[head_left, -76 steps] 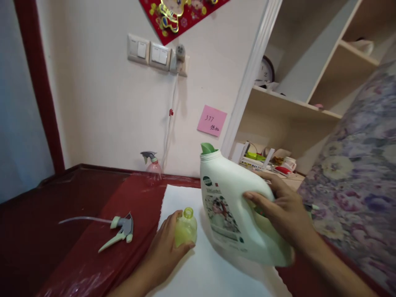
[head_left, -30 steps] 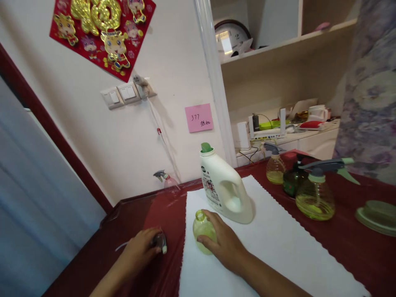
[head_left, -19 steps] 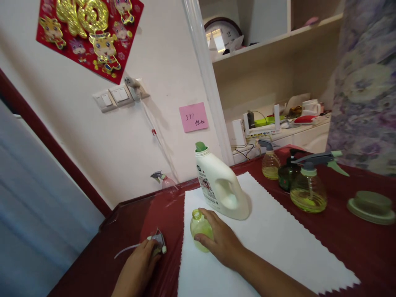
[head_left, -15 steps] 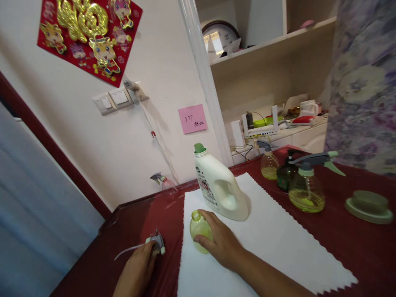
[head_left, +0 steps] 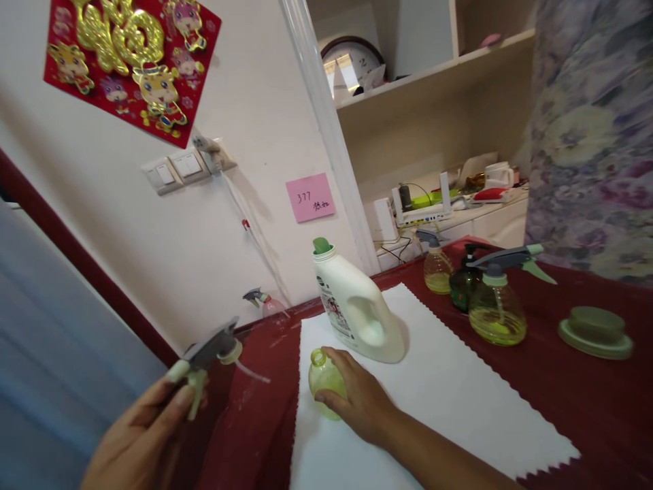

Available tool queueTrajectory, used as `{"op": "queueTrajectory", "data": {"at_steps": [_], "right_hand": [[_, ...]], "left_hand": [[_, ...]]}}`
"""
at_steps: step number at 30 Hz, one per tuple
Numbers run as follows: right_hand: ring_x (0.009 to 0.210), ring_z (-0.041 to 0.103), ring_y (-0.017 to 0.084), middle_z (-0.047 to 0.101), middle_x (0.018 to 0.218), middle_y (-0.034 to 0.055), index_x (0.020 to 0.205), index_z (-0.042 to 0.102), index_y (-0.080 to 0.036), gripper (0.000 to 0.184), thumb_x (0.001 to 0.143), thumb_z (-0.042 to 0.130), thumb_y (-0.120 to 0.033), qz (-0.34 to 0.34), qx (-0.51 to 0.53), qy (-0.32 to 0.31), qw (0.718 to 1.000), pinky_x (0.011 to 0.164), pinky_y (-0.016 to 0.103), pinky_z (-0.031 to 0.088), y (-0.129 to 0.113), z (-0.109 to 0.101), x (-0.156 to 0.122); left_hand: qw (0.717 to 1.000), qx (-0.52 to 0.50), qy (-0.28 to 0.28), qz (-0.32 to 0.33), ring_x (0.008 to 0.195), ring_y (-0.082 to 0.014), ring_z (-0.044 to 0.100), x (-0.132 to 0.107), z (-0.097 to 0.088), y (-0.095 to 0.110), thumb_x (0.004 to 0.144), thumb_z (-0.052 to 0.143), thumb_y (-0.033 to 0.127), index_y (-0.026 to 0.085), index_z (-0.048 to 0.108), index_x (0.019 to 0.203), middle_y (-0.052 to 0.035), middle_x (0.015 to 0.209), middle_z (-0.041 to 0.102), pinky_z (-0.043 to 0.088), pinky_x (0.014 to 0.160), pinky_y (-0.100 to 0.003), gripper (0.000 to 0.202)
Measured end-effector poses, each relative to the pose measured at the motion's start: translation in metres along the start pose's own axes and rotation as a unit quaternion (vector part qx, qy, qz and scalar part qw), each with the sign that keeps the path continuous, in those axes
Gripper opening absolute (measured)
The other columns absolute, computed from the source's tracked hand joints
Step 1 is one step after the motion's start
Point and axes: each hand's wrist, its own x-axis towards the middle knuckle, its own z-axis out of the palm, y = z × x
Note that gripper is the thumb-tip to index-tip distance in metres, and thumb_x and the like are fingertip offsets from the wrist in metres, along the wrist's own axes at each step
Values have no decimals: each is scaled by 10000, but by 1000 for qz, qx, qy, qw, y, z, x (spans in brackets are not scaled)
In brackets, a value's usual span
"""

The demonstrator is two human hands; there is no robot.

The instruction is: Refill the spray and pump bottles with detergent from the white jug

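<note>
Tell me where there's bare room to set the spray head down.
The white mat is bare right of the right hand on the small bottle. Red tabletop left of the mat too. Crowded: the spray bottles beyond the detergent jug.

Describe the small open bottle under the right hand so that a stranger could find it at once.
Find the white cloth on the red table. At its near left end, before the detergent jug, the right hand grips a small yellow-green bottle. Unlike the round spray bottle further right, its neck is open, without a trigger head.
</note>
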Motion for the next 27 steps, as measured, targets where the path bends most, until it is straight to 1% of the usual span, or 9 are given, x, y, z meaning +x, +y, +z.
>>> {"op": "queueTrajectory", "data": {"at_steps": [2, 5, 7, 10, 12, 15, 20, 24, 27], "right_hand": [[1359, 503, 319, 539, 1493, 100, 1487, 452, -257, 687, 850, 676, -386, 1, 0, -2, 1000, 1147, 482, 363, 0, 0, 0], [1355, 504, 323, 536, 1494, 99, 1492, 447, -261, 701, 848, 683, -405, 2, 1, -5, 1000, 1143, 478, 365, 2, 1, 0], [1345, 512, 321, 543, 1487, 94, 1489, 448, -265, 701, 845, 687, -401, 2, 2, -7, 1000, 1134, 473, 374, 3, 1, 0], [1343, 512, 310, 546, 1486, 87, 1484, 449, -269, 693, 842, 691, -373, -1, 5, -8, 1000, 1132, 466, 376, 3, 0, 1], [1346, 510, 313, 545, 1488, 94, 1481, 452, -259, 692, 842, 694, -368, -2, 6, -7, 1000, 1134, 475, 374, 2, 0, 1], [1340, 515, 317, 555, 1473, 108, 1474, 461, -234, 687, 843, 702, -362, -5, 8, -5, 1000, 1134, 480, 378, 0, 0, 1], [1337, 520, 312, 573, 1446, 120, 1471, 468, -209, 686, 847, 716, -350, -13, 13, -5, 1000, 1132, 472, 387, 0, 0, 2], [1353, 508, 327, 558, 1462, 143, 1478, 463, -187, 707, 842, 729, -346, -12, 13, -1, 1000, 1141, 489, 379, 1, 0, 2], [1348, 513, 329, 565, 1453, 149, 1473, 469, -183, 704, 840, 730, -344, -16, 14, 2, 1000, 1139, 492, 382, 0, 0, 2]], "left_hand": [[982, -178, 26, -55, 792, -216, 737, -7, -4, 26, 782, 709, 559, 334, 682, 1138, 78, 836, 795, 625, 573, -242, 422], [937, -344, 0, -67, 714, -126, 689, -14, -1, 60, 695, 833, 258, 264, 714, 961, 65, 809, 749, 616, 659, -142, 292], [913, -401, -10, -78, 674, -112, 673, -17, 6, 78, 647, 839, 153, 210, 713, 913, 27, 801, 727, 621, 680, -145, 300], [901, -419, 5, -116, 606, -132, 656, -19, 18, 93, 644, 819, 166, 169, 723, 866, -16, 766, 705, 622, 574, -174, 242], [903, -409, -1, -133, 572, -140, 645, -20, 26, 96, 648, 808, 181, 167, 737, 869, -27, 773, 712, 613, 524, -187, 233], [900, -413, -36, -135, 582, -139, 663, -20, 36, 95, 614, 859, 178, 205, 754, 944, -17, 862, 751, 623, 554, -198, 347], [900, -407, -74, -142, 807, -232, 763, -18, 52, 96, 468, 977, 201, 213, 752, 1038, -26, 939, 794, 641, 633, -218, 613], [899, -378, -130, -179, 947, -276, 771, -21, 71, 91, 485, 972, 180, 186, 736, 1082, -63, 1001, 815, 644, 710, -251, 642], [886, -378, -183, -195, 902, -271, 783, -28, 89, 78, 549, 978, 247, 191, 724, 1101, -80, 1011, 816, 640, 695, -264, 610]]}}
